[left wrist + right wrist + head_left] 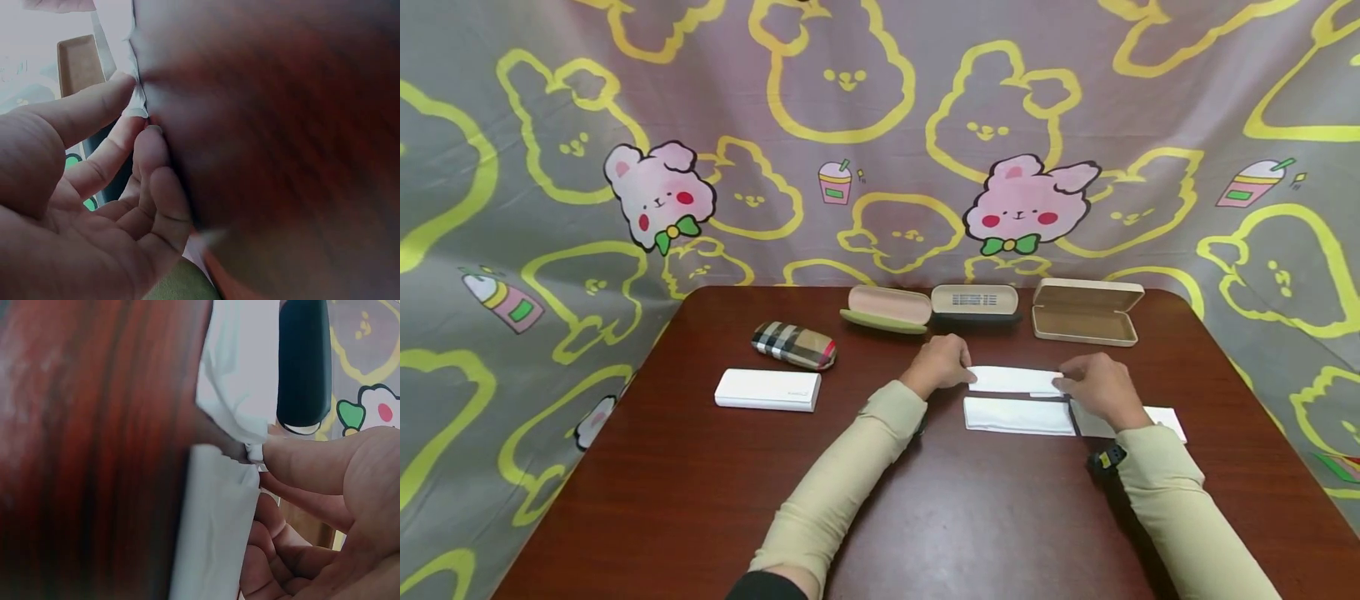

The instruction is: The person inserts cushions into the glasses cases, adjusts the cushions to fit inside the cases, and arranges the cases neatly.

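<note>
A folded white cloth [1015, 380] stretches between my two hands over the table. My left hand [938, 365] pinches its left end between thumb and index finger; in the left wrist view the cloth's edge [132, 69] meets the thumb tip. At the right end, my right hand [1103, 387] pinches a corner, and the right wrist view shows the cloth [240, 356] bunched at the thumb. Just nearer to me lies a second folded white cloth [1018, 415]. Beside it are a grey cloth [1092, 423] and another white piece [1167, 422], both partly covered by my right hand.
Along the back edge stand three open glasses cases: green with pink lining [887, 307], dark with pale lining [974, 300], and beige with brown inside [1086, 310]. A plaid case [795, 345] and a white case [767, 389] lie shut at the left of the brown table [700, 500].
</note>
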Demonstrator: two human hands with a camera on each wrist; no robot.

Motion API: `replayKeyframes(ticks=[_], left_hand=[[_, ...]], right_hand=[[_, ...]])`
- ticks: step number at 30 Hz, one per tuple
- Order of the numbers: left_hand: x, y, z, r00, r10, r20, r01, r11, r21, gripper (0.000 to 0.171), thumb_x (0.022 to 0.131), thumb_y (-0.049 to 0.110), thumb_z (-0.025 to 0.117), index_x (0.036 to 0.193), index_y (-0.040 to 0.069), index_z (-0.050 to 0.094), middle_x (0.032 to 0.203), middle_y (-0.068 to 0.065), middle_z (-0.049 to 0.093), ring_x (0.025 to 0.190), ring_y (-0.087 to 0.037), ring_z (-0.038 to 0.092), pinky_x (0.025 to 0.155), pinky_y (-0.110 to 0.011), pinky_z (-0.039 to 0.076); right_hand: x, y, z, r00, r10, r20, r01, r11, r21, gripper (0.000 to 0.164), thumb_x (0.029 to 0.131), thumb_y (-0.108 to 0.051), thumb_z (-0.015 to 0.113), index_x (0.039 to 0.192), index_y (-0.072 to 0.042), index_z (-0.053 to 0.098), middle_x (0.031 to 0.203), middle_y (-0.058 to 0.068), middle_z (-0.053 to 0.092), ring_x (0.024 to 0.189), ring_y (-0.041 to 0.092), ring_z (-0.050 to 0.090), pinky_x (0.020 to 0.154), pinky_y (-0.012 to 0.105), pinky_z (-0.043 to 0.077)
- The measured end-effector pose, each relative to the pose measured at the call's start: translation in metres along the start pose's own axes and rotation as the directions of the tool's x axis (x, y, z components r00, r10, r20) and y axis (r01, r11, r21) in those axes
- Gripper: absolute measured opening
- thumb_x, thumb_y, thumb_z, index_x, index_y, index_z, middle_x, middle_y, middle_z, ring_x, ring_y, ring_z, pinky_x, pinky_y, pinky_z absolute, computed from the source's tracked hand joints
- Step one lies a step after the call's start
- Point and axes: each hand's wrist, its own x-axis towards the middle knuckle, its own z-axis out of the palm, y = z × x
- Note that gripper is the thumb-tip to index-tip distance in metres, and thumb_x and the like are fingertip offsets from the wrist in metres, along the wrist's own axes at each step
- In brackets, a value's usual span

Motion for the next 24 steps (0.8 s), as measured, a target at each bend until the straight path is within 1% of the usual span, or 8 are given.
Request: replayKeyframes(ticks=[5,8,10,13,15,17,20,24], left_hand=[[-0.002,0.003,0.000,0.999,-0.050,0.009,0.050,0.999,0.001,0.022,0.080,0.033,0.087,0.074,0.024,0.068,0.084,0.010,0.063,0.081,-0.016,0.062,0.065,-0.035,0.049],[-0.003,0.001,0.000,1.000,-0.016,0.000,0.016,0.998,-0.059,0.021,0.080,0.028,0.087,0.072,0.023,0.068,0.080,0.010,0.063,0.077,-0.014,0.060,0.064,-0.033,0.048],[-0.003,-0.002,-0.001,1.000,0.020,-0.015,-0.021,0.990,-0.142,0.020,0.080,0.022,0.086,0.071,0.021,0.069,0.078,0.008,0.063,0.074,-0.013,0.058,0.063,-0.030,0.048],[-0.003,-0.006,-0.003,0.998,0.053,-0.025,-0.058,0.950,-0.308,0.017,0.080,0.012,0.084,0.070,0.015,0.070,0.074,0.004,0.063,0.069,-0.013,0.056,0.060,-0.026,0.047],[-0.003,-0.008,-0.004,0.999,0.044,-0.012,-0.044,0.910,-0.413,0.016,0.081,0.008,0.082,0.071,0.011,0.070,0.071,0.001,0.065,0.065,-0.014,0.057,0.056,-0.025,0.046],[-0.004,-0.009,-0.004,1.000,0.016,0.008,-0.011,0.872,-0.489,0.015,0.082,0.005,0.080,0.073,0.009,0.069,0.068,-0.003,0.066,0.061,-0.015,0.060,0.052,-0.026,0.046],[-0.004,-0.011,-0.004,0.999,-0.014,0.032,0.030,0.823,-0.567,0.011,0.084,0.003,0.078,0.080,0.006,0.068,0.067,-0.006,0.068,0.061,-0.020,0.066,0.050,-0.028,0.047],[-0.004,-0.014,-0.005,0.999,-0.015,0.039,0.035,0.789,-0.613,0.009,0.085,0.002,0.077,0.093,0.002,0.072,0.071,-0.005,0.070,0.066,-0.025,0.069,0.054,-0.032,0.051]], right_hand=[[0.000,-0.001,0.002,1.000,0.006,-0.020,-0.005,1.000,0.017,0.022,0.089,-0.017,0.075,0.099,0.003,0.075,0.093,0.017,0.073,0.088,0.036,0.063,0.068,0.042,0.044],[-0.001,-0.002,0.002,0.999,0.027,-0.018,-0.026,0.999,0.040,0.022,0.090,-0.018,0.074,0.098,0.002,0.074,0.092,0.015,0.072,0.087,0.034,0.062,0.067,0.040,0.044],[-0.002,-0.002,0.002,0.999,0.042,-0.016,-0.041,0.998,0.057,0.023,0.091,-0.020,0.074,0.098,0.001,0.073,0.092,0.015,0.071,0.087,0.033,0.062,0.067,0.039,0.044],[-0.003,-0.001,0.001,0.998,0.055,-0.019,-0.054,0.995,0.087,0.024,0.091,-0.022,0.073,0.099,0.001,0.072,0.092,0.014,0.071,0.085,0.031,0.061,0.065,0.037,0.043],[-0.003,0.000,0.001,0.997,0.069,-0.021,-0.066,0.992,0.112,0.026,0.091,-0.023,0.073,0.100,0.001,0.071,0.092,0.014,0.070,0.083,0.030,0.061,0.064,0.036,0.043],[-0.004,0.000,0.001,0.996,0.086,-0.021,-0.082,0.987,0.140,0.027,0.091,-0.024,0.072,0.101,0.001,0.071,0.093,0.015,0.069,0.082,0.028,0.060,0.064,0.035,0.043],[-0.005,-0.001,-0.001,0.995,0.104,-0.014,-0.099,0.978,0.186,0.029,0.093,-0.024,0.071,0.103,0.002,0.070,0.093,0.015,0.068,0.081,0.027,0.059,0.064,0.035,0.043],[-0.006,-0.005,-0.004,0.995,0.103,-0.015,-0.096,0.966,0.239,0.030,0.094,-0.024,0.069,0.105,0.004,0.067,0.091,0.014,0.068,0.080,0.027,0.061,0.064,0.035,0.046]])
